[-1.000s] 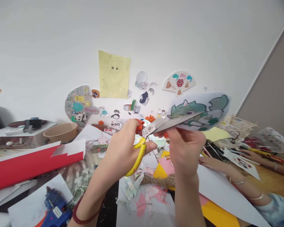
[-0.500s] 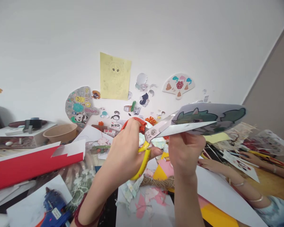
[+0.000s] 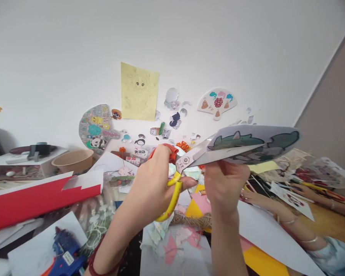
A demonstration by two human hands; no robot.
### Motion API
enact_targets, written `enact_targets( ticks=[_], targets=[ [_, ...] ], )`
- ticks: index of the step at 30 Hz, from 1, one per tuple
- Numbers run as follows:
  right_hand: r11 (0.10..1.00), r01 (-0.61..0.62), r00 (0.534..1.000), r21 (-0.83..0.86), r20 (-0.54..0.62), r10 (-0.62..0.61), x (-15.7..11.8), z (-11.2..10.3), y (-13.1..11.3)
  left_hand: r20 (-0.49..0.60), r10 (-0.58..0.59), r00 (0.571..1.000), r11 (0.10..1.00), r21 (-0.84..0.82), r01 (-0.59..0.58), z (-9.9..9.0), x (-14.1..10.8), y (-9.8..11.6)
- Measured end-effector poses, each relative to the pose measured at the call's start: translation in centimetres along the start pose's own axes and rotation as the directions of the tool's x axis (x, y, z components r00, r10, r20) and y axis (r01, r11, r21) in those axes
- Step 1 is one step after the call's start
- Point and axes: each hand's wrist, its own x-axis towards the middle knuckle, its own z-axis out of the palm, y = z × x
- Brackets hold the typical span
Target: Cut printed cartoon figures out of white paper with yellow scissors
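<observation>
My left hand (image 3: 153, 180) is closed around the handles of a pair of scissors (image 3: 199, 155), one loop red and the other yellow. The scissors point right, and their blades are partly apart. One long blade passes across the near side of a piece of white paper (image 3: 264, 130) that bears a drawing with green parts and dark outlines; the other blade goes partly behind its left end. Beneath the paper, my right hand (image 3: 227, 184) pinches its lower edge. Fingers of that hand are partly hidden behind the paper and the blade.
A co-worker's hands and forearms (image 3: 276, 209) rest at the right beside white sheets. On the left lie a blue glue gun (image 3: 66, 249), red card (image 3: 31, 203) and a tan bowl (image 3: 73, 161). Paper scraps (image 3: 186, 241) lie below my hands. Drawings hang on the wall.
The near blade has swung slightly upward across the drawing, narrowing the gap between the blades. My hands and the paper stay in nearly the same place.
</observation>
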Motion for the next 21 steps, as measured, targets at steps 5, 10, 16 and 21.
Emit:
enact_targets(
  ticks=[5,10,16,21],
  targets=[
    [0.999,-0.031,1.0,-0.019,-0.001,0.031,-0.1,0.0,0.0,-0.014,0.031,0.999,0.999,0.022,-0.031,-0.2,-0.1,-0.3],
    [0.999,-0.017,1.0,0.03,0.021,0.016,0.1,-0.5,0.2,-0.003,0.027,1.0,0.997,0.074,-0.026,-0.5,-0.2,-0.3],
    [0.998,-0.052,0.995,-0.024,0.084,0.054,0.6,-1.5,0.0,0.002,0.038,0.999,0.984,0.173,-0.038,-1.1,-0.1,-0.3],
    [0.999,-0.047,0.987,-0.003,0.151,0.047,0.8,-2.1,-0.2,0.032,0.035,0.999,0.976,0.212,-0.041,-1.5,-0.4,-0.3]
  ],
)
